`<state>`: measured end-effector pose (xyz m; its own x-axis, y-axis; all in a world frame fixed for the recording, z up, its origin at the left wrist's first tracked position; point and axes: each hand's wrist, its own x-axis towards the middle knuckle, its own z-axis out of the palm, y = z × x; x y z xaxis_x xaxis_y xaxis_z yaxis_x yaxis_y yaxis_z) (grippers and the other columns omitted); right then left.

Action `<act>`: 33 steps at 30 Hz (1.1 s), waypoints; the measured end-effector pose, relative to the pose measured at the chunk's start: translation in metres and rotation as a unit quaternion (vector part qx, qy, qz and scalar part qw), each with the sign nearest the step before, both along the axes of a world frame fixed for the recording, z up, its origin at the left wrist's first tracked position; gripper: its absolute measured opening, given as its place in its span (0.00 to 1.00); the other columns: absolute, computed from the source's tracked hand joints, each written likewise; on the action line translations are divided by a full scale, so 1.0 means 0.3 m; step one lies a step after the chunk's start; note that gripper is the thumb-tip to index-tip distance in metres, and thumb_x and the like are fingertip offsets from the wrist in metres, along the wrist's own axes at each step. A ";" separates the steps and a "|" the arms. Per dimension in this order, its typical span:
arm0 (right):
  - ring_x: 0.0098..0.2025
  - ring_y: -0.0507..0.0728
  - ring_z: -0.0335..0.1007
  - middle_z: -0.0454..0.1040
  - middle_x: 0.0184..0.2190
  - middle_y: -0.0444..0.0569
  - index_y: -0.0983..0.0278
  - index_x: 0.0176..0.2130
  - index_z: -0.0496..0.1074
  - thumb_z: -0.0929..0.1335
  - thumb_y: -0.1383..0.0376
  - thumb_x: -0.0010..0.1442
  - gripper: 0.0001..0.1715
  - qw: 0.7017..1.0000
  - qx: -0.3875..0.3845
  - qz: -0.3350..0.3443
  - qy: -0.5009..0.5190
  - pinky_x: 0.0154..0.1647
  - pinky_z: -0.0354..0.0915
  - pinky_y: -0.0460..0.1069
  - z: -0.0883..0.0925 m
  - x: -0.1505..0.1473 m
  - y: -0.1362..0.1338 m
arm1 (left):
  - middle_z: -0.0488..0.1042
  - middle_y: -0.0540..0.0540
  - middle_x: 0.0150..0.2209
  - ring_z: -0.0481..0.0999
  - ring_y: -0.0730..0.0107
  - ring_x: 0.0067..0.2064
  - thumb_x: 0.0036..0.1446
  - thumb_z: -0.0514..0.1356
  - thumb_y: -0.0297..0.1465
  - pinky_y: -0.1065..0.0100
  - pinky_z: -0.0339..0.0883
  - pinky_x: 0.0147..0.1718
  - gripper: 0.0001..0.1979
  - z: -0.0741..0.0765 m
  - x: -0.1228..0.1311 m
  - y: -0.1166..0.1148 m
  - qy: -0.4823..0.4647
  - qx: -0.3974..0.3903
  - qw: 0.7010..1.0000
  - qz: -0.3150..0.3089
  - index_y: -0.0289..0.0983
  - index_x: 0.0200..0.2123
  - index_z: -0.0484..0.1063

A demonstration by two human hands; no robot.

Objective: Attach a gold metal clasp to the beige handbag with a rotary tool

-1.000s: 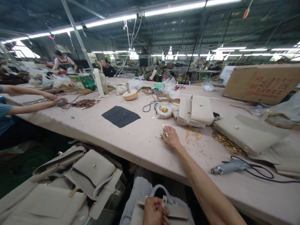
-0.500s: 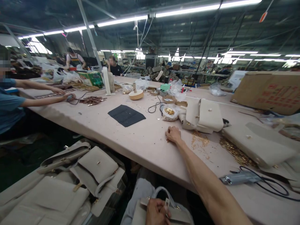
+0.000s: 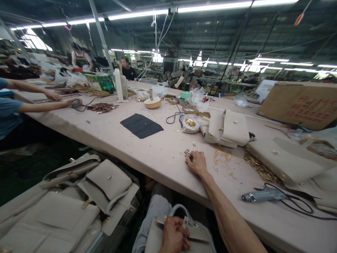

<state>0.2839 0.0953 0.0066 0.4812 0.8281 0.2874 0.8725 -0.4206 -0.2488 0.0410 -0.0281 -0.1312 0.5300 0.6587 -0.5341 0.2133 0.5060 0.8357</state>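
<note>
My left hand [image 3: 174, 232] is closed at the top of a beige handbag [image 3: 152, 239] on my lap. Its fingers pinch a small pale strap tab [image 3: 185, 221] that sticks up beside the bag's rounded handle [image 3: 181, 207]. On the tabletop, my right hand [image 3: 197, 162] has its fingers curled down and closed; what they hold, if anything, is hidden. Small metal buckles [image 3: 186, 151] lie at its fingertips, and another small metal piece [image 3: 194, 143] is a little farther back.
Beige bags [image 3: 110, 182] are piled at lower left. A grey electric screwdriver [image 3: 263, 195] with a black cord lies right of my forearm. Behind my hand are a bag of gold fittings [image 3: 191, 123], a beige bag [image 3: 234, 128] and a black sheet [image 3: 142, 125]. A co-worker's arms [image 3: 44, 102] reach in at left.
My right hand has drawn back slightly toward me, and the small metal buckles now show beside its fingers. My left hand stays at the handbag's tab. The view has shifted a little.
</note>
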 end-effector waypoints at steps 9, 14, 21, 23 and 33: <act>0.43 0.60 0.67 0.74 0.40 0.49 0.61 0.44 0.73 0.70 0.58 0.59 0.14 0.985 0.087 0.077 0.125 0.45 0.63 0.52 0.013 0.010 -0.131 | 0.78 0.40 0.26 0.73 0.70 0.15 0.51 0.64 0.57 0.73 0.61 0.11 0.30 0.002 -0.018 0.003 -0.035 0.017 0.999 0.006 0.33 0.30 0.69; 0.43 0.60 0.68 0.75 0.41 0.49 0.61 0.46 0.73 0.70 0.65 0.54 0.17 0.992 0.051 0.061 0.097 0.49 0.63 0.53 0.022 0.026 -0.209 | 0.79 0.40 0.28 0.76 0.68 0.17 0.53 0.66 0.50 0.73 0.63 0.13 0.24 0.052 -0.032 0.011 -0.045 0.012 0.999 -0.008 0.32 0.30 0.71; 0.37 0.57 0.70 0.74 0.37 0.47 0.61 0.44 0.74 0.68 0.71 0.53 0.17 0.988 0.043 0.047 0.143 0.43 0.65 0.51 0.011 -0.005 -0.248 | 0.79 0.41 0.27 0.76 0.69 0.16 0.53 0.65 0.46 0.74 0.63 0.12 0.20 0.088 -0.035 0.022 -0.036 0.012 0.999 -0.015 0.32 0.29 0.72; 0.39 0.58 0.70 0.74 0.39 0.49 0.62 0.46 0.74 0.70 0.69 0.53 0.18 0.991 0.046 0.030 0.124 0.45 0.65 0.51 0.006 -0.001 -0.260 | 0.79 0.41 0.27 0.75 0.69 0.16 0.52 0.66 0.47 0.74 0.63 0.12 0.22 0.087 -0.035 0.021 -0.037 0.012 0.999 -0.011 0.32 0.29 0.72; 0.38 0.57 0.71 0.76 0.39 0.49 0.61 0.44 0.77 0.74 0.66 0.53 0.16 0.989 -0.011 0.007 0.147 0.43 0.65 0.49 0.031 0.037 -0.267 | 0.79 0.40 0.27 0.76 0.68 0.17 0.46 0.68 0.54 0.74 0.64 0.13 0.28 0.098 -0.039 0.019 -0.060 0.009 0.998 -0.002 0.31 0.30 0.72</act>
<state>0.2950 0.0153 0.0158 0.5304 0.8393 0.1192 0.7696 -0.4178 -0.4828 0.0294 -0.0225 -0.1020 0.5919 0.6658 -0.4543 0.1134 0.4893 0.8647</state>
